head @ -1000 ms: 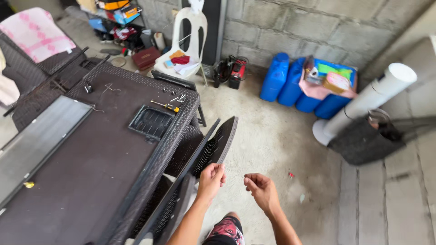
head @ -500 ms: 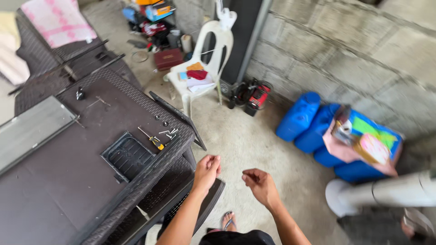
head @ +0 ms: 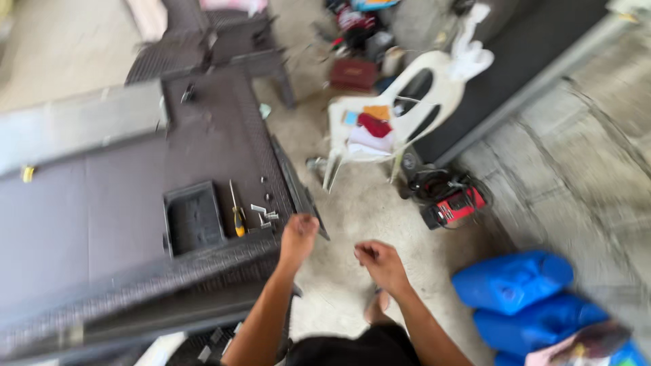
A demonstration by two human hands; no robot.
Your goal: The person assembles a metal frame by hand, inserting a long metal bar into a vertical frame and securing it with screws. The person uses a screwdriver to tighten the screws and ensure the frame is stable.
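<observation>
The picture is blurred by motion. My left hand (head: 298, 235) is curled into a loose fist at the near right corner of a dark wicker table (head: 102, 224). My right hand (head: 381, 261) hovers a little to its right over the concrete floor, fingers curled, with nothing visible in it. On the table just left of my left hand lie a yellow-handled screwdriver (head: 237, 215) and a few small metal pieces (head: 264, 213), beside a square dark recess (head: 193, 218).
A grey panel (head: 81, 125) lies across the table's far side. A white plastic chair (head: 390, 129) with cloths on its seat stands ahead, a red and black power tool (head: 449, 203) beside it. Blue jerrycans (head: 519, 285) sit at the right. Clutter lies beyond the chair.
The view has swung left and tipped, so the chair and table now sit centre and the jerrycans low at the right. Both hands stay close together, curled as before.
</observation>
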